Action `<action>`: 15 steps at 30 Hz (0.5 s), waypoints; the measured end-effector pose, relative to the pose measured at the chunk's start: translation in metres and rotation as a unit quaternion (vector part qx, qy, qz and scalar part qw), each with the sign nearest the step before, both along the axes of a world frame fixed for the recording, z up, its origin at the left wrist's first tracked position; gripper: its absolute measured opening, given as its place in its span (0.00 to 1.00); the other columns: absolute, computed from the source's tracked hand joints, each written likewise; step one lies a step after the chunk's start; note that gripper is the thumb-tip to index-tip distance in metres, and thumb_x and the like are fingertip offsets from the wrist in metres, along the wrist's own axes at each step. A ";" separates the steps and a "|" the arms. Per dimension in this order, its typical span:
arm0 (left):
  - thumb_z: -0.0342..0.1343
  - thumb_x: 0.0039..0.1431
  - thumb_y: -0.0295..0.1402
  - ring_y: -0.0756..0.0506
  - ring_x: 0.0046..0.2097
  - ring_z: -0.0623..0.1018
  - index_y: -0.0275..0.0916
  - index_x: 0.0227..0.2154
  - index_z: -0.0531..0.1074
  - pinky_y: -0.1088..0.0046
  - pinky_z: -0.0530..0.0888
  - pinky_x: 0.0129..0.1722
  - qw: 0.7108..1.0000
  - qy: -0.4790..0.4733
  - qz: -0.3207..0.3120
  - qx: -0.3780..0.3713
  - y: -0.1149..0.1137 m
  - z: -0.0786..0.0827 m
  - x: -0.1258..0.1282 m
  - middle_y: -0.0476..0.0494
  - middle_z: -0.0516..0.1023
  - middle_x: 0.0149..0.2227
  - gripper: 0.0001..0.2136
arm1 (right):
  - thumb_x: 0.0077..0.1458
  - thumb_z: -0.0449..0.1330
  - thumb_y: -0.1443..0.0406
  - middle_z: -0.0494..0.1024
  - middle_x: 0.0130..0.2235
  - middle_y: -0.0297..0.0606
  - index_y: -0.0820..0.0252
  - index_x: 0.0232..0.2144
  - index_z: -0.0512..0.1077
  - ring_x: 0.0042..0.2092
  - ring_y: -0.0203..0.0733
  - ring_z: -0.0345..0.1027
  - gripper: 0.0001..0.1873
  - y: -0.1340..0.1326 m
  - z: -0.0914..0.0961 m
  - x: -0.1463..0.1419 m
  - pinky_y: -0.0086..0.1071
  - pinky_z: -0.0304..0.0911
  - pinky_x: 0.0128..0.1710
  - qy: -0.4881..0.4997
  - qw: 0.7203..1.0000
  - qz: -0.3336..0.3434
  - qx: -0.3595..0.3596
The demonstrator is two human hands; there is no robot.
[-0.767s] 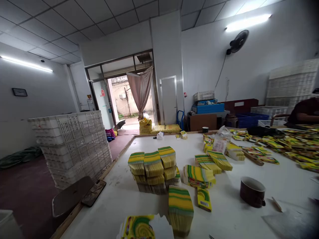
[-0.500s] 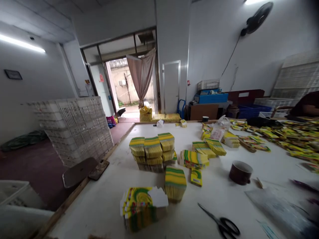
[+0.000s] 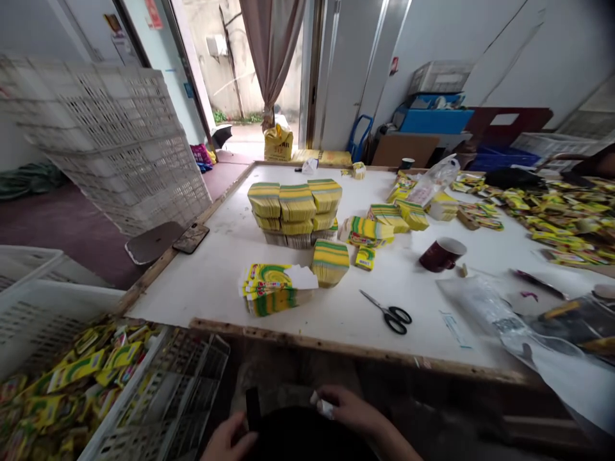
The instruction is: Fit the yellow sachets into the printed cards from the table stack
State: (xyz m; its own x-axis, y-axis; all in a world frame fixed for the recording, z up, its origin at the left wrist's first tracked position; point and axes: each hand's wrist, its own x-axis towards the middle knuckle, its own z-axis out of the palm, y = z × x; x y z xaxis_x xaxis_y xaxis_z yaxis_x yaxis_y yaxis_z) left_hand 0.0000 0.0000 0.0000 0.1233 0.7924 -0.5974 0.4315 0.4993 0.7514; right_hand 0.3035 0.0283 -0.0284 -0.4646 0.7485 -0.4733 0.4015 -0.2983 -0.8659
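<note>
Low in the view, below the table's front edge, my left hand (image 3: 230, 438) is closed at a short black strip (image 3: 252, 408), its fingertips against it. My right hand (image 3: 353, 410) is bent inward over dark clothing, and a small white piece (image 3: 326, 408), too small to name, shows between its fingers. On the table above lie flattened yellow-green cartons (image 3: 273, 288) in a fanned pile. A block of stacked cartons (image 3: 330, 261) touches their right side. Behind stands a larger stack of carton bundles (image 3: 294, 208). Black-handled scissors (image 3: 390, 312) rest to the right.
A crate of yellow packets (image 3: 91, 378) stands at lower left, near a tall stack of white crates (image 3: 120, 134). A phone (image 3: 191, 237) lies on the table's left edge. A maroon mug (image 3: 441, 254), clear plastic bag (image 3: 485, 301) and heaped packets (image 3: 548, 218) occupy the right.
The camera has tilted down, so the table sits higher in view. Both hands and the packet crate have come into sight. The cartons and scissors keep their places on the table.
</note>
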 end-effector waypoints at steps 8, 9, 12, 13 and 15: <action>0.56 0.44 0.55 0.43 0.33 0.70 0.42 0.22 0.65 0.67 0.68 0.35 0.993 -0.026 0.047 0.109 -0.002 -0.003 -0.005 0.48 0.70 0.24 0.20 | 0.43 0.63 0.58 0.68 0.23 0.30 0.62 0.27 0.73 0.27 0.34 0.59 0.12 -0.011 0.014 -0.002 0.27 0.54 0.27 -0.003 1.000 0.007 0.001; 0.55 0.45 0.54 0.44 0.31 0.69 0.42 0.21 0.64 0.68 0.67 0.34 0.991 -0.022 0.052 0.124 0.001 -0.003 -0.008 0.50 0.68 0.24 0.19 | 0.43 0.63 0.59 0.68 0.23 0.30 0.62 0.25 0.72 0.27 0.34 0.59 0.11 -0.011 0.014 -0.003 0.27 0.54 0.27 -0.006 1.000 -0.007 0.011; 0.55 0.47 0.50 0.46 0.29 0.65 0.43 0.20 0.61 0.70 0.64 0.32 0.984 -0.009 0.060 0.166 0.014 -0.004 -0.015 0.53 0.62 0.22 0.17 | 0.42 0.62 0.62 0.68 0.23 0.30 0.62 0.23 0.69 0.28 0.36 0.60 0.08 -0.007 0.019 -0.005 0.28 0.54 0.28 -0.029 0.996 -0.059 0.063; 0.55 0.48 0.49 0.46 0.28 0.65 0.43 0.20 0.61 0.70 0.63 0.32 0.983 -0.007 0.057 0.177 0.019 -0.004 -0.017 0.53 0.62 0.22 0.16 | 0.43 0.62 0.63 0.68 0.24 0.31 0.62 0.23 0.69 0.29 0.36 0.61 0.07 -0.004 0.021 -0.005 0.28 0.54 0.29 -0.035 0.993 -0.075 0.082; 0.56 0.49 0.47 0.47 0.29 0.65 0.42 0.20 0.62 0.70 0.63 0.32 0.980 -0.012 0.044 0.192 0.026 -0.008 -0.016 0.53 0.63 0.22 0.15 | 0.45 0.61 0.63 0.69 0.25 0.31 0.61 0.24 0.69 0.31 0.37 0.63 0.07 0.004 0.025 -0.004 0.29 0.56 0.31 -0.039 0.988 -0.095 0.113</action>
State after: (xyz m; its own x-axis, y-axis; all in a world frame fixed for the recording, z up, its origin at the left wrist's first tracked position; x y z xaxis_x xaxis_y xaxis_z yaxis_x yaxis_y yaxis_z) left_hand -0.0161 0.0262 -0.0075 0.0544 0.9664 -0.2512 0.3792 0.2127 0.9005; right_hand 0.3000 0.0319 -0.0029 -0.2746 0.9093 -0.3128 0.4247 -0.1772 -0.8878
